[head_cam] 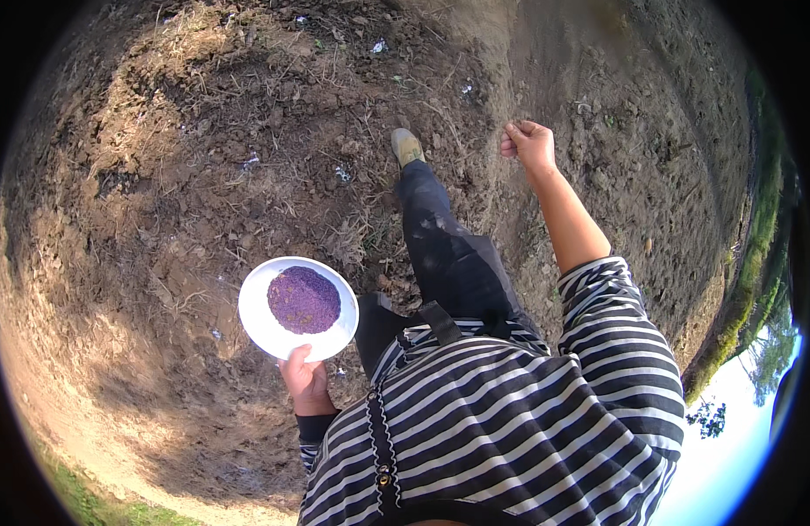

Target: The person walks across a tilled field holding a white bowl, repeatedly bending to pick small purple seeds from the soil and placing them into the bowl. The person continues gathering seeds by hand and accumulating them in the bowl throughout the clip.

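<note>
My left hand grips the near rim of a shallow white bowl, thumb on top and fingers underneath. Inside lies a round heap of fine purple grains, like coated seed, with a few brownish patches. The bowl is at hip height, left of my body. My right hand is stretched out ahead and to the right over the soil. Its fingers are curled in, with the thumb pressed against them; whether grains are hidden inside cannot be seen.
Rough brown soil with clods and dry straw spreads all around. Small white patches dot it in several places. One shoe is planted ahead on the ground. A grassy edge and trees stand at the far right.
</note>
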Action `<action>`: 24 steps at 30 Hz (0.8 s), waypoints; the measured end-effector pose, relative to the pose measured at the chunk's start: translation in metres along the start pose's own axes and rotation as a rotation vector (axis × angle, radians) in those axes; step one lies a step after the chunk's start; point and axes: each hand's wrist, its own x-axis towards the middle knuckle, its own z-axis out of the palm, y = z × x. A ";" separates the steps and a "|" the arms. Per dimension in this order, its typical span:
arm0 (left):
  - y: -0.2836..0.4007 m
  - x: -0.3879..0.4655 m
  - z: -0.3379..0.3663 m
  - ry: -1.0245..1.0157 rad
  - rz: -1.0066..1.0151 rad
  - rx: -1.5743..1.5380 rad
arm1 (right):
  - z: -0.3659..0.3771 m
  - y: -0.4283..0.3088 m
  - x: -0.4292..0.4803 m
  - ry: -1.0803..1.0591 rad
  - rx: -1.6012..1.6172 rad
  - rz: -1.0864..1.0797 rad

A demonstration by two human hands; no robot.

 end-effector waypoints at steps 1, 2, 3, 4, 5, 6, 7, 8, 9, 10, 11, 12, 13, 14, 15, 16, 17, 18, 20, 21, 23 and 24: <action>-0.002 0.012 0.016 -0.005 -0.008 0.003 | -0.001 0.004 0.028 0.038 -0.003 0.014; -0.005 0.026 0.031 -0.011 -0.016 0.005 | -0.002 0.009 0.054 0.078 -0.007 0.027; -0.007 0.037 0.044 -0.018 -0.022 0.004 | -0.003 0.014 0.077 0.123 -0.005 0.039; -0.009 0.048 0.057 -0.017 -0.008 0.015 | -0.004 0.020 0.098 0.169 -0.003 0.051; -0.011 0.057 0.068 -0.012 -0.008 0.031 | -0.005 0.028 0.118 0.216 -0.001 0.064; -0.010 0.064 0.080 -0.004 -0.003 0.043 | -0.003 0.032 0.136 0.245 0.027 0.047; -0.010 0.070 0.089 0.003 0.002 0.056 | -0.003 0.036 0.150 0.268 0.039 0.060; -0.010 0.076 0.094 0.039 0.000 0.087 | -0.004 0.041 0.162 0.293 0.050 0.075; -0.010 0.080 0.099 0.036 0.006 0.089 | -0.003 0.040 0.171 0.314 0.062 0.085; -0.009 0.084 0.102 0.032 0.011 0.092 | -0.003 0.043 0.178 0.320 0.066 0.098; -0.008 0.088 0.103 0.029 0.017 0.096 | -0.001 0.046 0.182 0.323 0.096 0.101; -0.008 0.091 0.104 0.026 0.017 0.102 | -0.001 0.042 0.184 0.331 0.123 0.098; -0.008 0.093 0.103 0.034 0.011 0.103 | -0.002 0.041 0.184 0.340 0.152 0.094; -0.008 0.094 0.101 0.041 0.006 0.105 | -0.003 0.042 0.182 0.324 0.186 0.096; -0.007 0.094 0.100 0.046 0.004 0.103 | -0.005 0.040 0.178 0.305 0.221 0.093; -0.007 0.094 0.100 0.046 -0.004 0.104 | -0.007 0.039 0.173 0.287 0.256 0.090; -0.006 0.094 0.099 0.045 -0.013 0.104 | -0.010 0.039 0.165 0.297 0.282 0.104; -0.003 0.097 0.101 0.016 -0.029 0.111 | -0.021 0.035 0.149 0.332 0.317 0.106; -0.003 0.087 0.094 0.015 -0.012 0.077 | -0.017 0.036 0.134 0.271 0.417 0.115; -0.003 0.082 0.090 0.008 -0.002 0.059 | -0.016 0.036 0.123 0.245 0.419 0.129; -0.004 0.077 0.078 -0.001 -0.011 0.072 | -0.010 0.037 0.102 0.184 0.425 0.166; -0.003 0.075 0.073 -0.009 -0.016 0.080 | -0.007 0.036 0.088 0.153 0.412 0.179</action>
